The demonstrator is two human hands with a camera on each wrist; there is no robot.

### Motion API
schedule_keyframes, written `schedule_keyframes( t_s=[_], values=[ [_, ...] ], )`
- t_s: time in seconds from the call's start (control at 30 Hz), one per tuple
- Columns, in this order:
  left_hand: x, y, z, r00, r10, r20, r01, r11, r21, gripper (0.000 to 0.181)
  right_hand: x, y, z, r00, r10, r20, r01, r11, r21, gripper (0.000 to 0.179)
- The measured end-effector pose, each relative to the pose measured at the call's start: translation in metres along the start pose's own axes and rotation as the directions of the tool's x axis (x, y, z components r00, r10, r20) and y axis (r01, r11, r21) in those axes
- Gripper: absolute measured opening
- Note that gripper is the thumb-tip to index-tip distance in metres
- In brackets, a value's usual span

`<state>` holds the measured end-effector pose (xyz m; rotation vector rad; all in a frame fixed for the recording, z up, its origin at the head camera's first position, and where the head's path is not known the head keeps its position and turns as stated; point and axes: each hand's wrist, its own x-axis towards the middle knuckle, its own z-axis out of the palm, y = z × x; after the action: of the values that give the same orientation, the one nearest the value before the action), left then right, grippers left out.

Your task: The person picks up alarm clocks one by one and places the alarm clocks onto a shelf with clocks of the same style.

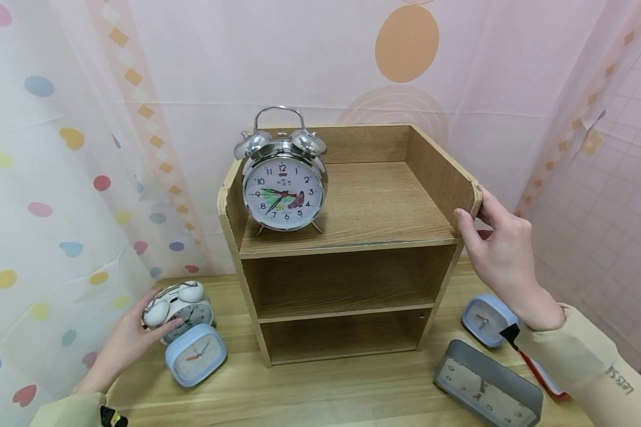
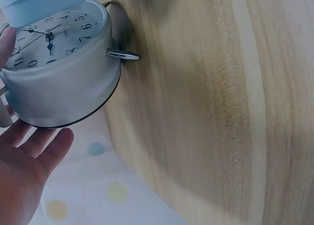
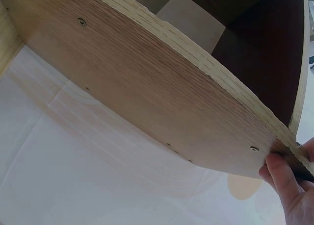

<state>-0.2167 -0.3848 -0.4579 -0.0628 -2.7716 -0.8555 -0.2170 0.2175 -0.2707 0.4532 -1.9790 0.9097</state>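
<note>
At the left of the head view, my left hand (image 1: 124, 343) holds a white twin-bell alarm clock (image 1: 194, 314), thumb at its face and fingers behind. In the left wrist view the clock's round white case (image 2: 64, 90) shows with a metal foot. A light blue clock (image 1: 196, 356) stands in front of it, overlapping its lower part. With thumb and fingers, my right hand (image 1: 504, 252) pinches the top front corner of a wooden shelf's right side panel (image 1: 440, 178). The right wrist view shows that panel's outer face (image 3: 147, 92) from below. On the shelf's top, at the left, stands a silver twin-bell alarm clock (image 1: 283, 193).
Right of the shelf, another light blue clock (image 1: 486, 320) stands on the wooden table (image 1: 347, 391). Before it lies a grey clock (image 1: 491, 385), with a red-edged object (image 1: 545, 373) partly behind my forearm. A patterned curtain (image 1: 192, 59) hangs behind.
</note>
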Motion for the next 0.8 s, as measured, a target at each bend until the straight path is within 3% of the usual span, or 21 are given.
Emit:
schedule_keyframes(
  t_s=[0.23, 0.8],
  values=[
    [0.0003, -0.002, 0.002, 0.999, 0.03, -0.028, -0.03, 0.999, 0.011, 0.083, -0.0007, -0.0002, 0.0004, 1.0, 0.003, 0.001, -0.003, 1.0, 0.007, 0.037],
    [0.0026, -0.0045, 0.0018, 1.0, 0.008, -0.012, -0.008, 1.0, 0.015, 0.076, -0.0012, 0.0005, 0.0008, 1.0, 0.002, -0.001, -0.002, 1.0, 0.002, 0.037]
  ],
)
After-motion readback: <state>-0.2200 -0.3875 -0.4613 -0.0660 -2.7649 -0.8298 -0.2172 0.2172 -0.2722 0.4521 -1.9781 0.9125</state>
